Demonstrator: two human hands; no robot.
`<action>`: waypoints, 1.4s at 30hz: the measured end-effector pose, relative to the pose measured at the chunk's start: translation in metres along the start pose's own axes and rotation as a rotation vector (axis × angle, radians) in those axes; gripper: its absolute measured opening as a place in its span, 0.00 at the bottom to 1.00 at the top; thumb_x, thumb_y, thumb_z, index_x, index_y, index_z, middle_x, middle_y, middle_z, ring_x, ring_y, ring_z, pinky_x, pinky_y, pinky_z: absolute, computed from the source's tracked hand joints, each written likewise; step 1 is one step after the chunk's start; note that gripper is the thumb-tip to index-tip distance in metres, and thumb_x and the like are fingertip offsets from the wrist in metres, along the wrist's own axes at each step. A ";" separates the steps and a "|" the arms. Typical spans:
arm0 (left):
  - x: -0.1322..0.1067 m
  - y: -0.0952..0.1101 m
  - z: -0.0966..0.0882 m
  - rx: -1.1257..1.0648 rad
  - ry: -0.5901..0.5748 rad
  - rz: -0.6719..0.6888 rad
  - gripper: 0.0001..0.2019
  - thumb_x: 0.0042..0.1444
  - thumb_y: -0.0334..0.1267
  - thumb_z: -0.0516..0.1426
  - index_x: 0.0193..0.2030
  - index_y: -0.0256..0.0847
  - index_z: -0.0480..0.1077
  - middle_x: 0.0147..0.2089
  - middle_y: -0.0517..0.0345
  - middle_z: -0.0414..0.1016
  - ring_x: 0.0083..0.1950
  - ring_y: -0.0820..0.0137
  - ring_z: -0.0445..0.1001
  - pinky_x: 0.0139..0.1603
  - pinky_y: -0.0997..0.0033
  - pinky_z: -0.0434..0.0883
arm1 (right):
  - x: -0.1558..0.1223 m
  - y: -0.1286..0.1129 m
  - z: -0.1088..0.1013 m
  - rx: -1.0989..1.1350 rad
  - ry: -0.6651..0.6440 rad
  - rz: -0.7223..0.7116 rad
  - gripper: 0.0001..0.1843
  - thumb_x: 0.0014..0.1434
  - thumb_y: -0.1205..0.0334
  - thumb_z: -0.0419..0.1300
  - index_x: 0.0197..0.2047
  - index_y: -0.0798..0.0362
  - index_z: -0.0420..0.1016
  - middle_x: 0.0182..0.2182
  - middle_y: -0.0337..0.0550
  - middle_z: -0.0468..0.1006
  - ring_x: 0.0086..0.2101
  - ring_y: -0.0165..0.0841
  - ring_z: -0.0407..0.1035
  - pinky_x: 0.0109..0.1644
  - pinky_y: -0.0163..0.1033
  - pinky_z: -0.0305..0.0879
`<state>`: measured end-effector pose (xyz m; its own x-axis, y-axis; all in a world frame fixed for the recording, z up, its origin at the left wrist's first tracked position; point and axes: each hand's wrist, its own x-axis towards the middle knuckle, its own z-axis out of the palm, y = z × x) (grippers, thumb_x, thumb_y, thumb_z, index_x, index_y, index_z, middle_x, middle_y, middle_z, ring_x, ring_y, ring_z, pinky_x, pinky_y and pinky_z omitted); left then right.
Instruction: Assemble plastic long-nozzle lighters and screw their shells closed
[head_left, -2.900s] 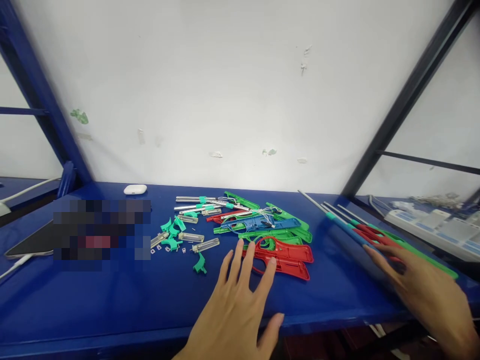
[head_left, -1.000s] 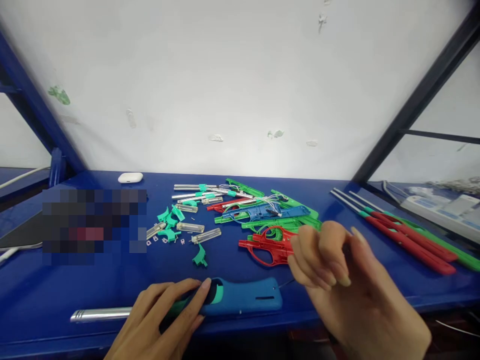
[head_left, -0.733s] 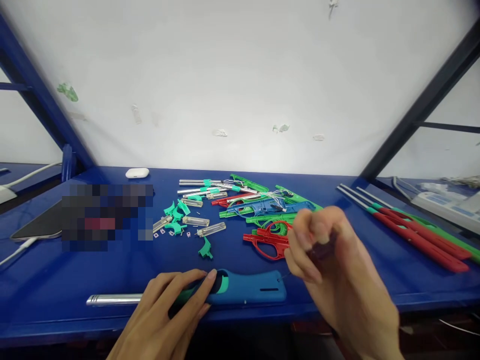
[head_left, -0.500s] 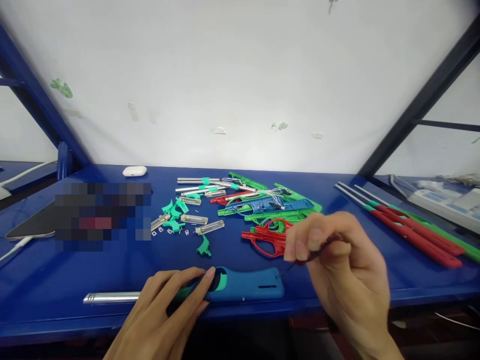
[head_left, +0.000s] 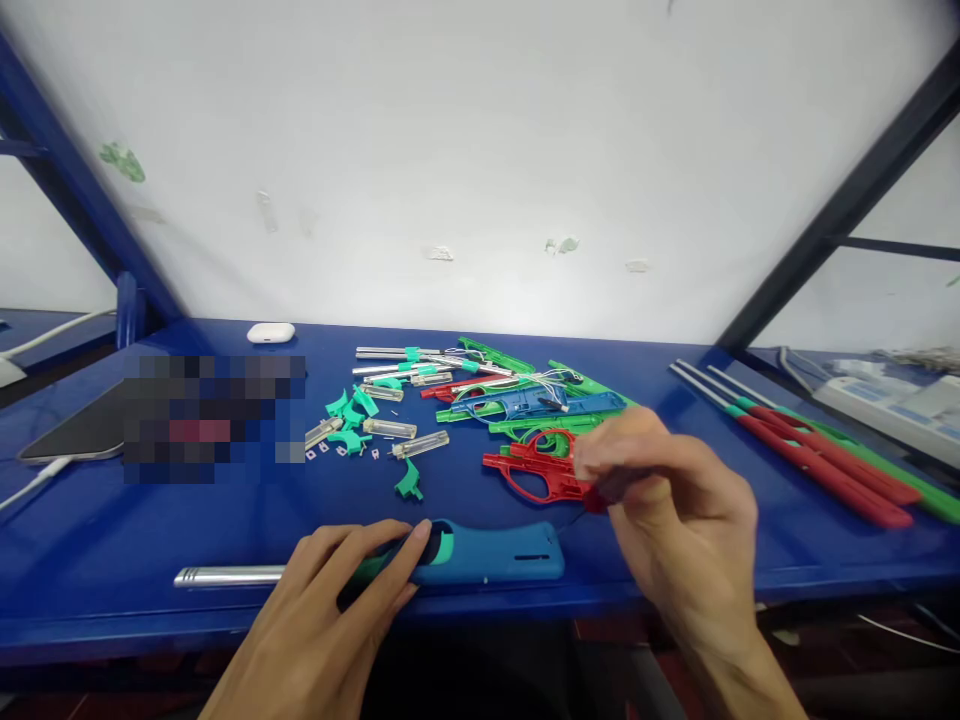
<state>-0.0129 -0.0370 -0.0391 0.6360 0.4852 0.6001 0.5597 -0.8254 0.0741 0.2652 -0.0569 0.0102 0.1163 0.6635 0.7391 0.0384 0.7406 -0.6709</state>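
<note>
A blue long-nosed gas lighter [head_left: 506, 552] with a silver barrel lies along the front of the table. My left hand [head_left: 330, 590] grips it around the trigger guard, fingers over the top, and hides part of its body. My right hand [head_left: 679, 510] is closed on a small screwdriver [head_left: 626, 482] with a dark handle. Its thin shaft points at the lighter's right end; whether the tip touches is unclear. Red lighter shell halves [head_left: 536, 475] lie just behind the right hand.
Green trigger pieces [head_left: 409, 482] and clear fuel tanks [head_left: 420, 444] are scattered mid-table. Behind them lie metal barrels with wires [head_left: 397, 353] and blue shell halves [head_left: 525, 403]. Red lighters [head_left: 832, 465] rest at the right. A white earbud case [head_left: 271, 332] and a phone [head_left: 75, 425] are at left.
My right hand has shifted slightly left and tilted, with the screwdriver still in it. My left hand keeps its hold on the lighter. The camera view has moved slightly.
</note>
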 end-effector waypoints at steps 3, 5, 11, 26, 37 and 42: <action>0.000 0.000 0.000 -0.003 0.004 -0.001 0.21 0.77 0.29 0.49 0.71 0.42 0.68 0.58 0.50 0.75 0.55 0.63 0.69 0.53 0.68 0.75 | -0.001 0.000 0.000 0.186 -0.088 0.042 0.12 0.78 0.60 0.56 0.54 0.38 0.81 0.32 0.37 0.80 0.35 0.35 0.72 0.43 0.45 0.71; 0.001 0.000 0.000 -0.006 0.005 0.001 0.21 0.77 0.28 0.49 0.71 0.42 0.69 0.58 0.51 0.75 0.55 0.63 0.69 0.52 0.68 0.75 | -0.001 -0.001 0.001 0.286 -0.100 0.096 0.11 0.78 0.57 0.55 0.49 0.40 0.81 0.32 0.38 0.79 0.37 0.36 0.72 0.44 0.46 0.72; 0.002 0.000 0.000 -0.007 0.019 -0.010 0.20 0.76 0.29 0.49 0.70 0.43 0.70 0.58 0.51 0.76 0.54 0.64 0.71 0.52 0.68 0.76 | -0.003 0.000 0.003 0.100 0.029 0.027 0.03 0.69 0.55 0.68 0.42 0.42 0.82 0.33 0.38 0.78 0.39 0.36 0.71 0.44 0.43 0.70; -0.003 -0.002 -0.002 0.004 -0.017 -0.026 0.23 0.74 0.28 0.51 0.72 0.48 0.68 0.59 0.52 0.77 0.55 0.62 0.72 0.52 0.68 0.79 | -0.004 0.002 0.005 0.023 0.072 0.082 0.11 0.77 0.61 0.58 0.55 0.38 0.80 0.38 0.39 0.81 0.40 0.34 0.76 0.46 0.44 0.74; 0.002 0.000 -0.001 0.016 0.020 -0.004 0.20 0.76 0.29 0.50 0.69 0.45 0.71 0.57 0.51 0.78 0.52 0.63 0.73 0.50 0.67 0.78 | -0.008 0.001 0.005 0.051 0.014 0.129 0.18 0.76 0.62 0.57 0.64 0.37 0.76 0.40 0.41 0.84 0.35 0.36 0.78 0.42 0.50 0.80; 0.001 0.000 -0.002 -0.003 0.006 -0.022 0.21 0.76 0.30 0.50 0.70 0.46 0.70 0.57 0.51 0.78 0.53 0.63 0.73 0.50 0.68 0.78 | -0.004 -0.001 0.007 -0.020 0.089 0.061 0.13 0.64 0.60 0.73 0.51 0.39 0.82 0.44 0.40 0.81 0.45 0.37 0.75 0.48 0.44 0.78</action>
<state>-0.0134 -0.0367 -0.0373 0.6203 0.5011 0.6034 0.5719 -0.8155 0.0893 0.2573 -0.0599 0.0086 0.2065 0.6947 0.6891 0.0487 0.6961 -0.7163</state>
